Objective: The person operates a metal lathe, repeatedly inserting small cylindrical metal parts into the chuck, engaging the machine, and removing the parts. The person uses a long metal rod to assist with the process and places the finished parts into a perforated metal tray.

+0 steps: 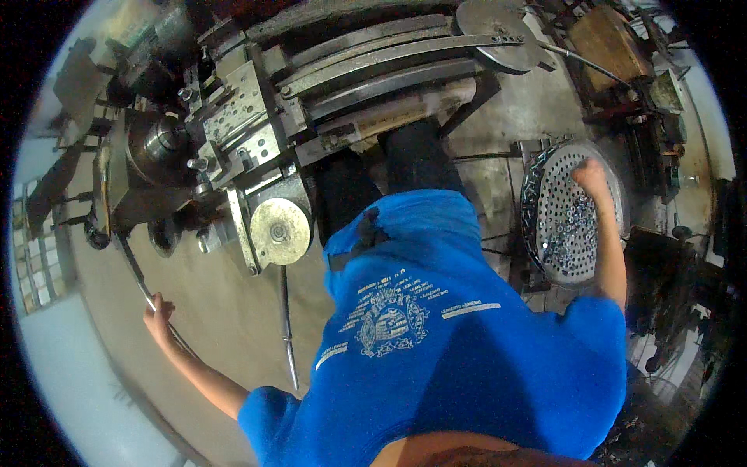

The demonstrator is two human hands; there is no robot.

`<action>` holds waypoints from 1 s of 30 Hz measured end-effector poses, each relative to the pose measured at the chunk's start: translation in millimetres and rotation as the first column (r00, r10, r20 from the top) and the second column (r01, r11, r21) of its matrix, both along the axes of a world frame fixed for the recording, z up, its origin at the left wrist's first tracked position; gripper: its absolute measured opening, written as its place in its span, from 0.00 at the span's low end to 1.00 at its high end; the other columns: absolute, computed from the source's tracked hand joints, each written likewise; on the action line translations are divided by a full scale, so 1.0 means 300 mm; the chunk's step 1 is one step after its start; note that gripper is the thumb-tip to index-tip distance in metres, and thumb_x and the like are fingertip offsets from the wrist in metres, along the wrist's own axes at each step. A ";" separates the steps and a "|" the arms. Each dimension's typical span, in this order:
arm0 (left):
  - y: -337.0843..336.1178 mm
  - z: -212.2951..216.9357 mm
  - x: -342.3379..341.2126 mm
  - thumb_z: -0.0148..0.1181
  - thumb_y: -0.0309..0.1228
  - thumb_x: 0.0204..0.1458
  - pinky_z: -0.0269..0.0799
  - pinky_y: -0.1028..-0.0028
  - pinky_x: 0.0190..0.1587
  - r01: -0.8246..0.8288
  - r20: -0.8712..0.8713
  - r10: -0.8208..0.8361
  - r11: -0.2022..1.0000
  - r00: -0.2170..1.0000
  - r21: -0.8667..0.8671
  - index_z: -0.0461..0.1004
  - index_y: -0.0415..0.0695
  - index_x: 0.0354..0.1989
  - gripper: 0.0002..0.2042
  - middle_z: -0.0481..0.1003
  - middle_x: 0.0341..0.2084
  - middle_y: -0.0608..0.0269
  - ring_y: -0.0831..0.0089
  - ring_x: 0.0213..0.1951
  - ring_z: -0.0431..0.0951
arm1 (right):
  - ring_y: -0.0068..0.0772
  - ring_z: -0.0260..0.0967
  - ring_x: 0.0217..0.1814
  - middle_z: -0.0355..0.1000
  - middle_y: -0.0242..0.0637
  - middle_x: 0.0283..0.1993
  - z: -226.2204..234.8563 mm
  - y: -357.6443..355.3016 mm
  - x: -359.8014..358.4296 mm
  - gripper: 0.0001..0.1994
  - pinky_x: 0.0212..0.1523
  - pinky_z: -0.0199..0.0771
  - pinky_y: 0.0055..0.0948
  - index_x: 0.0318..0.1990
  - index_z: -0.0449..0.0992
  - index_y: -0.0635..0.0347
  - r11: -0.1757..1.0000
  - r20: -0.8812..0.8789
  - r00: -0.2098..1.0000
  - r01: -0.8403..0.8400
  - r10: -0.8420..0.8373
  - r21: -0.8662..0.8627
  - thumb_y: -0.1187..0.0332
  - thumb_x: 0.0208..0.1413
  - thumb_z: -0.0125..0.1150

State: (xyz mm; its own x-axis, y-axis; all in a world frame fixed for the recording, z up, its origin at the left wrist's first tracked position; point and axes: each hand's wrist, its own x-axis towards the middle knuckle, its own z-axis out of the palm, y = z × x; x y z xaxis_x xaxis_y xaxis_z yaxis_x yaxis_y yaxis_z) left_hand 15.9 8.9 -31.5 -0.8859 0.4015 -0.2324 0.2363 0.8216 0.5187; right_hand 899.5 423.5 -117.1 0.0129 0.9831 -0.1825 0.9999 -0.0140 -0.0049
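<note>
At the far left, my left hand (159, 315) is closed round a long thin metal lever (134, 265) that slants down from the machine's headstock. My right arm stretches out to the right, and my right hand (591, 179) is over the upper part of a round perforated metal tray (560, 163). Its fingers are curled in; whether anything small is between them I cannot make out. Lower in the tray lies a heap of small shiny metal pieces (572, 233), which look like rings or nuts.
A lathe-like machine with a chuck (165, 140), a drilled metal block (241, 117) and long rails (373, 66) stands before me. A round disc (280, 231) with a handle rod (287, 335) juts toward me. A brown box (611, 47) is at the far right.
</note>
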 end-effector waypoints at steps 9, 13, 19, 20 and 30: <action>0.526 0.394 0.586 0.54 0.26 0.47 0.68 0.75 0.40 0.631 -0.160 -0.638 0.633 0.753 0.448 0.69 0.33 0.45 0.16 0.76 0.32 0.56 0.72 0.38 0.74 | 0.39 0.65 0.44 0.67 0.43 0.44 0.382 0.000 -0.995 0.17 0.45 0.65 0.34 0.31 0.77 0.60 0.588 -0.610 0.222 -0.634 0.761 0.502 0.63 0.29 0.57; 0.782 0.478 0.867 0.52 0.30 0.51 0.71 0.74 0.39 0.632 0.012 -0.789 0.501 0.614 0.591 0.73 0.34 0.38 0.12 0.76 0.27 0.57 0.73 0.33 0.76 | 0.40 0.64 0.39 0.67 0.42 0.41 0.545 -0.099 -1.335 0.17 0.40 0.65 0.34 0.31 0.76 0.60 0.355 -0.602 -0.230 -0.629 0.764 0.691 0.62 0.27 0.58; 0.907 0.306 0.942 0.48 0.40 0.55 0.70 0.76 0.33 0.226 0.224 -0.903 0.320 0.367 0.920 0.71 0.34 0.36 0.18 0.74 0.25 0.59 0.75 0.27 0.75 | 0.41 0.63 0.37 0.68 0.42 0.40 0.605 -0.122 -1.494 0.17 0.38 0.63 0.33 0.29 0.76 0.59 0.174 -0.389 -0.348 -0.512 0.853 0.841 0.62 0.26 0.58; 0.902 0.285 0.947 0.48 0.41 0.55 0.70 0.76 0.32 0.080 0.300 -0.909 0.335 0.288 0.939 0.71 0.34 0.36 0.18 0.74 0.25 0.59 0.73 0.28 0.75 | 0.40 0.63 0.37 0.68 0.42 0.40 0.605 -0.127 -1.502 0.17 0.38 0.64 0.33 0.29 0.76 0.59 0.189 -0.401 -0.340 -0.514 0.850 0.837 0.62 0.26 0.58; 0.891 0.302 0.892 0.48 0.40 0.55 0.66 0.79 0.22 0.492 0.084 -0.793 0.453 0.603 0.744 0.74 0.36 0.30 0.17 0.72 0.16 0.65 0.81 0.19 0.71 | 0.43 0.68 0.37 0.66 0.47 0.39 0.606 -0.138 -1.567 0.16 0.39 0.69 0.32 0.29 0.74 0.64 0.247 -0.524 -0.289 -0.637 0.802 0.730 0.67 0.28 0.56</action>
State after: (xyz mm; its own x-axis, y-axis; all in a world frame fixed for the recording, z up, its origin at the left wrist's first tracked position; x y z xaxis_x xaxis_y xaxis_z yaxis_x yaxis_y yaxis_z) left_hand 283.3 276.1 59.0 -0.1910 0.9791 0.0701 0.2207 -0.0267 0.9750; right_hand 429.4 382.1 64.7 -0.7607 0.1539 0.6305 -0.2832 0.7954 -0.5359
